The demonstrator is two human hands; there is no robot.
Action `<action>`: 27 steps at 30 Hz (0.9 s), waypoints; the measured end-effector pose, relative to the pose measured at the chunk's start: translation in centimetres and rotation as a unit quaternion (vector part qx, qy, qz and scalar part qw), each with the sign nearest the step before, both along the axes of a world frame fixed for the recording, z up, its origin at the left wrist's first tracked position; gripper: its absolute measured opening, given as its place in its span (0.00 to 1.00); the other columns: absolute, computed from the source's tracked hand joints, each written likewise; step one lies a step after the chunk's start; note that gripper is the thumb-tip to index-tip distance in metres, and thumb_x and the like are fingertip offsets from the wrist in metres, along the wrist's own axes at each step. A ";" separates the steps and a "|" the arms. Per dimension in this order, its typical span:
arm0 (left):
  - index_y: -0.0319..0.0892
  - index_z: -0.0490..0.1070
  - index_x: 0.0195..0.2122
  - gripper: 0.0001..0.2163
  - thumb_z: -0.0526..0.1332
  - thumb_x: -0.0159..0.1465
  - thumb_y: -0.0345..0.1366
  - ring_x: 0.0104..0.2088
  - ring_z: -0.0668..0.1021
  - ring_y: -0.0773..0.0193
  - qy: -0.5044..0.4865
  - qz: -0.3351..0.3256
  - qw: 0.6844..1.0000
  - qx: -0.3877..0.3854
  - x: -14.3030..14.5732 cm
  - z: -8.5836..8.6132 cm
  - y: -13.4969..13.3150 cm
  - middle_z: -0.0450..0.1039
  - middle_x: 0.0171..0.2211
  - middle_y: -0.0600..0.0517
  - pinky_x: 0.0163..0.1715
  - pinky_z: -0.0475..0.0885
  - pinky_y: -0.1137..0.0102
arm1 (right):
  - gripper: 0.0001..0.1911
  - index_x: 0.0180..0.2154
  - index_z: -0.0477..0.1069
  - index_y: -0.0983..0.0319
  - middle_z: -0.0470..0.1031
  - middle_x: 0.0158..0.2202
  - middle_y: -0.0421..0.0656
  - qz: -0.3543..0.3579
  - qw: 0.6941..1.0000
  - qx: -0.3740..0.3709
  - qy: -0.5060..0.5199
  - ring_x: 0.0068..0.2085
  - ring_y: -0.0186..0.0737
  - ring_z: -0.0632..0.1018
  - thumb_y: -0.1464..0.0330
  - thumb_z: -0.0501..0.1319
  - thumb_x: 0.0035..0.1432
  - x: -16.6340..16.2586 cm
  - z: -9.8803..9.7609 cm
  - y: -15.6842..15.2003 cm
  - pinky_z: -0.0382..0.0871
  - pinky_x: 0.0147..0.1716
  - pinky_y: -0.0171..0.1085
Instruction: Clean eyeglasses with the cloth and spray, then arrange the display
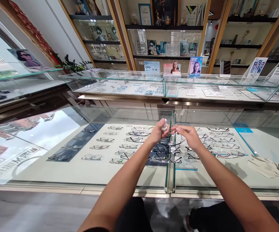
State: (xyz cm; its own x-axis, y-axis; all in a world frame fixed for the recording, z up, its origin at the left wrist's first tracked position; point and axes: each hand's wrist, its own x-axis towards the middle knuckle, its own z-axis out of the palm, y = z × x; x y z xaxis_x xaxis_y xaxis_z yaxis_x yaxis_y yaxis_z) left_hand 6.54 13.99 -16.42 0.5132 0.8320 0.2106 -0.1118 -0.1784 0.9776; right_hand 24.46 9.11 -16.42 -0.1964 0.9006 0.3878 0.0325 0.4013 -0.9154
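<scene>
My left hand (158,132) is closed around a small white spray bottle (164,124), its top pointing toward the right. My right hand (189,134) pinches a pair of thin wire-framed glasses (175,120) and holds them upright just beside the bottle's nozzle. Both hands hover above the glass counter (120,175), over rows of eyeglass frames (134,139) laid out under the glass.
A crumpled white cloth (270,167) lies on the counter at the right. A second glass showcase (163,84) with frames and small advert cards stands behind. Wall shelves with pictures and trophies fill the back. A plant (71,65) sits at the left.
</scene>
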 end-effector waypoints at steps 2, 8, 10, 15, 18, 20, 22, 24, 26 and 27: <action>0.45 0.58 0.11 0.39 0.55 0.51 0.81 0.11 0.55 0.72 0.020 0.021 0.999 0.018 -0.1 -0.1 0.0 0.48 0.08 0.56 0.16 0.48 0.70 | 0.26 0.38 0.88 0.56 0.86 0.34 0.43 0.020 1.000 -0.014 -0.008 0.45 0.50 0.83 0.42 0.65 0.61 0.1 0.2 -0.2 0.75 0.52 0.49; 0.44 0.61 0.13 0.39 0.55 0.53 0.79 0.13 0.57 0.72 0.052 0.027 0.998 0.032 -0.2 -0.5 0.0 0.57 0.11 0.54 0.17 0.50 0.70 | 0.26 0.37 0.87 0.58 0.86 0.34 0.45 0.073 0.997 -0.039 0.002 0.46 0.49 0.82 0.43 0.67 0.59 -0.1 0.5 -0.5 0.72 0.51 0.46; 0.45 0.60 0.13 0.39 0.52 0.53 0.80 0.13 0.57 0.72 0.064 0.028 0.997 0.038 -0.2 -0.5 0.0 0.56 0.11 0.54 0.17 0.50 0.70 | 0.25 0.38 0.87 0.57 0.86 0.34 0.44 0.073 0.996 -0.050 0.021 0.44 0.47 0.80 0.43 0.68 0.59 -0.1 0.3 -0.3 0.71 0.48 0.44; 0.45 0.56 0.10 0.40 0.49 0.55 0.80 0.15 0.57 0.71 0.104 0.025 0.991 0.080 -0.2 -0.2 -0.2 0.50 0.09 0.56 0.20 0.51 0.68 | 0.23 0.38 0.87 0.56 0.85 0.34 0.43 0.033 0.991 -0.074 0.104 0.37 0.42 0.75 0.44 0.70 0.56 0.0 -0.1 0.3 0.68 0.42 0.41; 0.44 0.55 0.11 0.38 0.55 0.57 0.75 0.17 0.56 0.72 0.133 0.024 0.986 0.100 -0.2 -0.3 -0.5 0.51 0.11 0.56 0.22 0.50 0.67 | 0.22 0.37 0.86 0.57 0.84 0.34 0.42 0.017 0.986 -0.094 0.138 0.35 0.40 0.73 0.45 0.71 0.55 0.0 0.0 0.4 0.66 0.41 0.41; 0.44 0.54 0.12 0.36 0.59 0.57 0.72 0.18 0.54 0.72 0.157 0.030 0.981 0.113 -0.1 -0.5 -0.5 0.51 0.12 0.57 0.24 0.49 0.67 | 0.22 0.36 0.86 0.57 0.83 0.33 0.42 0.022 0.983 -0.102 0.149 0.35 0.39 0.73 0.45 0.72 0.54 -0.1 0.1 0.3 0.66 0.41 0.41; 0.45 0.53 0.13 0.36 0.57 0.58 0.72 0.19 0.54 0.72 0.171 0.040 0.976 0.128 -0.2 -0.6 -0.4 0.50 0.13 0.58 0.24 0.49 0.67 | 0.22 0.36 0.86 0.57 0.83 0.33 0.42 0.027 0.982 -0.106 0.157 0.35 0.39 0.73 0.45 0.72 0.54 -0.1 0.2 0.3 0.66 0.41 0.41; 0.46 0.53 0.13 0.36 0.49 0.60 0.74 0.19 0.56 0.70 0.171 0.045 0.975 0.136 -0.3 -0.6 -0.3 0.51 0.13 0.56 0.24 0.50 0.67 | 0.21 0.36 0.86 0.57 0.83 0.33 0.42 0.027 0.980 -0.108 0.166 0.35 0.38 0.73 0.46 0.73 0.53 -0.2 0.3 0.2 0.67 0.41 0.40; 0.46 0.53 0.12 0.37 0.44 0.61 0.75 0.19 0.57 0.69 0.167 0.041 0.975 0.137 -0.4 -0.5 -0.1 0.52 0.12 0.55 0.24 0.51 0.67 | 0.21 0.36 0.86 0.57 0.83 0.33 0.42 0.027 0.978 -0.111 0.174 0.35 0.39 0.74 0.47 0.73 0.53 -0.2 0.3 0.3 0.67 0.41 0.40; 0.46 0.53 0.12 0.37 0.44 0.61 0.75 0.18 0.57 0.69 0.169 0.037 0.975 0.138 -0.5 -0.4 -0.1 0.52 0.12 0.55 0.23 0.51 0.67 | 0.21 0.36 0.86 0.57 0.84 0.33 0.42 0.028 0.977 -0.112 0.177 0.35 0.39 0.74 0.47 0.73 0.53 -0.2 0.3 0.3 0.68 0.41 0.40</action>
